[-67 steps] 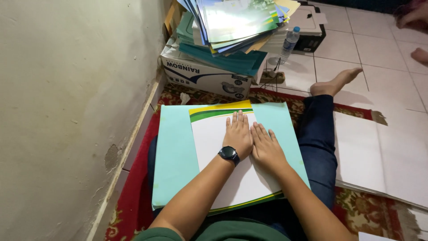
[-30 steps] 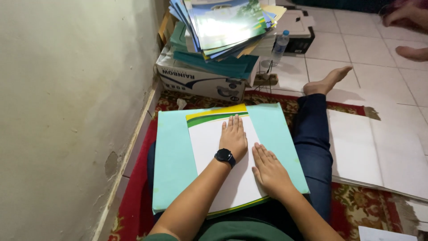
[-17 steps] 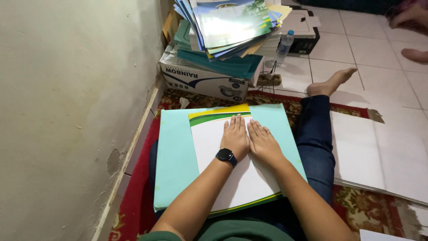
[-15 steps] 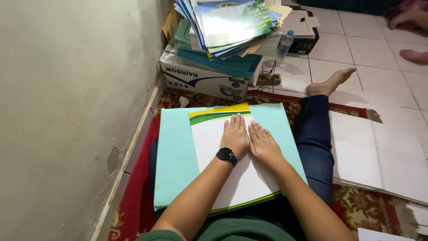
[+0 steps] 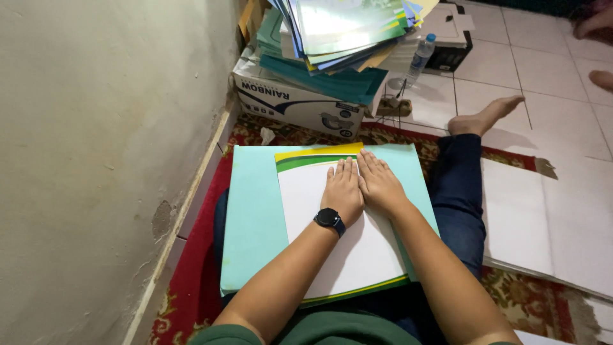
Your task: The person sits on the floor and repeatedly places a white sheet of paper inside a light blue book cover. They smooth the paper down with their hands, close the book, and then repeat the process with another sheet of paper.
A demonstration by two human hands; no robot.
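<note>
A white sheet with green and yellow bands at its top and bottom edges [image 5: 306, 211] lies on a light teal board [image 5: 252, 211] that rests across my lap. My left hand [image 5: 343, 188], with a black watch on the wrist, lies flat on the sheet with fingers pointing away from me. My right hand [image 5: 380, 185] presses flat right beside it, the two touching along their inner edges. Neither hand grips anything.
A cream wall [image 5: 96, 147] stands close on the left. Ahead, a printed cardboard box [image 5: 300, 105] carries a stack of folders and papers [image 5: 338, 32]. A plastic bottle [image 5: 418, 57], large white sheets [image 5: 549, 217] on the right, a red patterned rug [image 5: 198, 287], another person's hand [image 5: 594, 22].
My right hand slid from lower on the sheet up beside my left hand about a second ago. Both hands have stayed flat together since.
</note>
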